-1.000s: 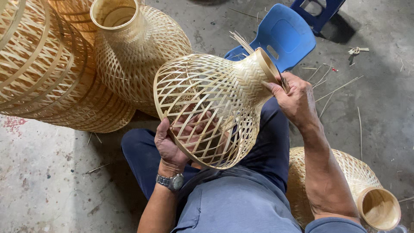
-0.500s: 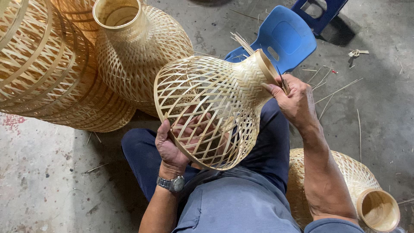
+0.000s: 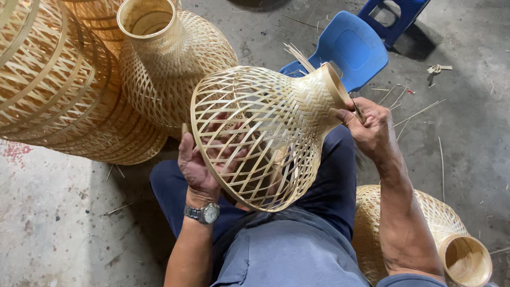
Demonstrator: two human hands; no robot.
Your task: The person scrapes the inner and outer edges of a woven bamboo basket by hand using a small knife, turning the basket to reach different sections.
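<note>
- Right hand (image 3: 372,130) is pinching the rim of the narrow neck of the woven bamboo lampshade (image 3: 260,133); fingers are curling tight over the rim edge, thumb pressing on the outside of the neck.
- A thin dark tool or strip end is showing at the right hand's fingertips; cannot tell which.
- Left hand (image 3: 197,162) is gripping the wide open mouth of the lampshade from below; fingers are reaching inside the lattice, closed on the lower rim, partly visible through the weave.
- Wristwatch (image 3: 204,212) is sitting on the left wrist, just below the lampshade's wide rim.
- Lampshade is lying tilted on its side over the person's lap, neck pointing up and right, wide mouth facing down and left toward the torso.
- Loose bamboo strip ends (image 3: 297,56) are sticking up from the lampshade just beside the neck.
- Blue plastic chair (image 3: 348,48) is standing just behind the lampshade's neck.
- A second finished woven shade (image 3: 170,64) is standing upright, left of and behind the lampshade, neck up.
- Large stacked woven shades (image 3: 58,90) are lying further left of the lampshade.
- Another woven shade (image 3: 435,234) is lying on the floor right of and below the lampshade, beside the right forearm.
- Bamboo slivers (image 3: 419,111) are lying scattered on the concrete floor (image 3: 53,212), right of the lampshade.
</note>
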